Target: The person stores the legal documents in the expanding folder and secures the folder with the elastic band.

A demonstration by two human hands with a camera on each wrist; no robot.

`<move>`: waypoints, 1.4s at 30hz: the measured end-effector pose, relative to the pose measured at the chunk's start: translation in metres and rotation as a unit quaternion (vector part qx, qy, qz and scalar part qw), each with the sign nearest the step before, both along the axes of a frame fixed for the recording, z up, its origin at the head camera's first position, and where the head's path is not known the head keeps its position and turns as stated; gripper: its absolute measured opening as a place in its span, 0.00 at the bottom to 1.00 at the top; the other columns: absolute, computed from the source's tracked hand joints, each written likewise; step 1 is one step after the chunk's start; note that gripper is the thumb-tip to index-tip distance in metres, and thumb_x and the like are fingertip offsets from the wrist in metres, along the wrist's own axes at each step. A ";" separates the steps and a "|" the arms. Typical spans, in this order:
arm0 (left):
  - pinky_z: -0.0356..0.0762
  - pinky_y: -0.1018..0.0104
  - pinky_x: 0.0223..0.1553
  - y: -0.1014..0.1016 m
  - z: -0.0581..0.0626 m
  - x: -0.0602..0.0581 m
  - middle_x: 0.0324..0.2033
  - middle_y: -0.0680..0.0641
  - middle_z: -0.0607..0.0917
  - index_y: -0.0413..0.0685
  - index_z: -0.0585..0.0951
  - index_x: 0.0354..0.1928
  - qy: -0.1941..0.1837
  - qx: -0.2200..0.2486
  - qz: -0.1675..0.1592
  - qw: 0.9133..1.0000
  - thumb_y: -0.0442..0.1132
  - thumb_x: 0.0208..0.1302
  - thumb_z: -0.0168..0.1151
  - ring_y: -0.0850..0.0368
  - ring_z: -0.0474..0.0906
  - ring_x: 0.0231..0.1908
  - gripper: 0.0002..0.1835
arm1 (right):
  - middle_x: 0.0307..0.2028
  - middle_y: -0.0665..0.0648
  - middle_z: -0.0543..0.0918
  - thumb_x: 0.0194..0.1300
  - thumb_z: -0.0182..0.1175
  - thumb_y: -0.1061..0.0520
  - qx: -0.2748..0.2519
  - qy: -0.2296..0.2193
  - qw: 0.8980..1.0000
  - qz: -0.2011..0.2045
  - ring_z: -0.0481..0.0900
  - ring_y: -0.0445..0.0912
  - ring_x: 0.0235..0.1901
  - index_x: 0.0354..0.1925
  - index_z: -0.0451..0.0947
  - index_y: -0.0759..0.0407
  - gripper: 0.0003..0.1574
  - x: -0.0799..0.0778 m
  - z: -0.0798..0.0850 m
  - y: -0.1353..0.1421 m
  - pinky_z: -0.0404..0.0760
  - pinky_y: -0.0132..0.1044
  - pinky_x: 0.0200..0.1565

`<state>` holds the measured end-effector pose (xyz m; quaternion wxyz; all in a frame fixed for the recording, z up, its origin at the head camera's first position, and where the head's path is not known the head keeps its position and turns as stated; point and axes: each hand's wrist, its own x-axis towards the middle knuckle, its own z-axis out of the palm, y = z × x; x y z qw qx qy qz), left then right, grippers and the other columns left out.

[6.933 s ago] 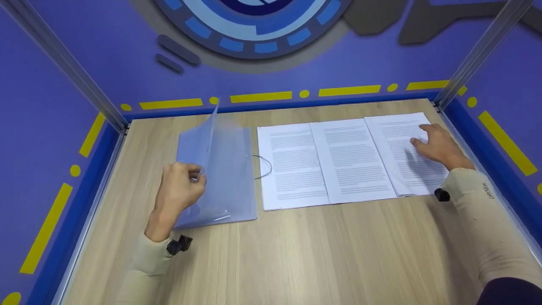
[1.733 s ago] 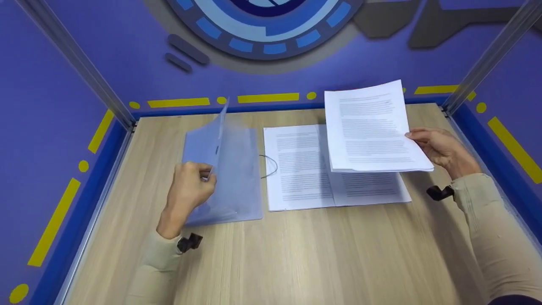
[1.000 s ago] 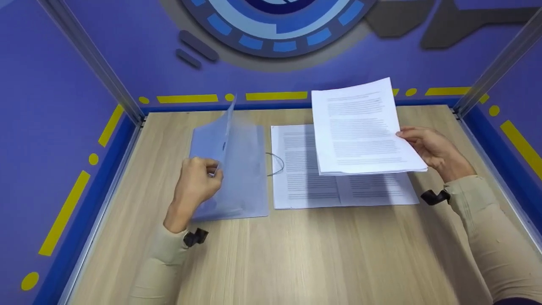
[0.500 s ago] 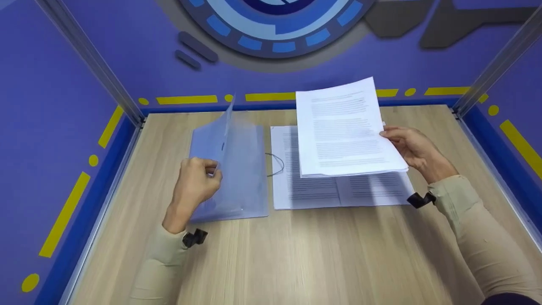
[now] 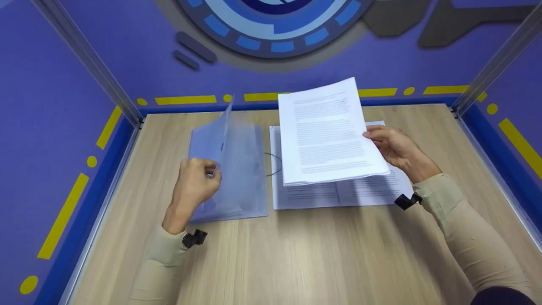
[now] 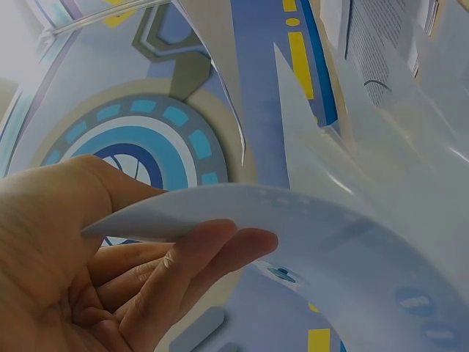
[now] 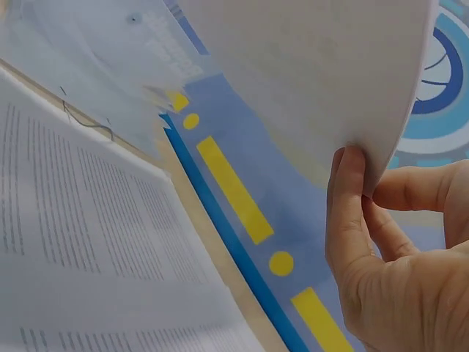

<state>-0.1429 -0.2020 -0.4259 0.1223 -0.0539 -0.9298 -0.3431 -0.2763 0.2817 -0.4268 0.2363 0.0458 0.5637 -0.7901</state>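
My left hand (image 5: 195,182) pinches the raised front flap of a translucent blue plastic folder (image 5: 250,178), which lies at the left of the table with its flap standing up. In the left wrist view the flap's edge (image 6: 242,205) curves between thumb and fingers. My right hand (image 5: 400,148) pinches the right edge of a thin stack of printed sheets (image 5: 330,131), lifted and tilted above the table. Under it lie more printed sheets (image 5: 377,188), partly covered. A thin dark elastic cord (image 5: 275,171) loops out from the folder's right edge. The right wrist view shows the held stack's blank underside (image 7: 315,81).
The wooden table (image 5: 271,258) is bounded by blue printed panels at the back (image 5: 127,63) and both sides. Metal posts (image 5: 89,59) stand in the rear corners. The lower sheets sit right beside the folder.
The right hand first hovered over the rightmost pages, then lifted that stack and has carried it left toward the folder. The left hand keeps holding the flap up.
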 end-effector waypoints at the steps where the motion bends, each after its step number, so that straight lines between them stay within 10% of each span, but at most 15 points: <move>1: 0.92 0.44 0.42 0.000 0.000 0.000 0.42 0.29 0.91 0.28 0.90 0.48 -0.002 0.003 0.000 1.000 0.27 0.65 0.66 0.36 0.93 0.40 0.13 | 0.46 0.59 0.88 0.76 0.60 0.67 -0.002 0.000 1.000 0.002 0.89 0.48 0.42 0.53 0.78 0.64 0.09 0.000 -0.001 -0.002 0.91 0.36 0.42; 42: 0.92 0.44 0.44 -0.001 -0.003 0.000 0.41 0.29 0.91 0.29 0.90 0.48 0.005 0.012 0.003 1.000 0.26 0.63 0.67 0.35 0.93 0.40 0.12 | 0.44 0.58 0.87 0.74 0.61 0.69 0.015 0.015 0.999 0.029 0.88 0.44 0.39 0.50 0.78 0.66 0.08 -0.010 -0.018 -0.108 0.89 0.31 0.43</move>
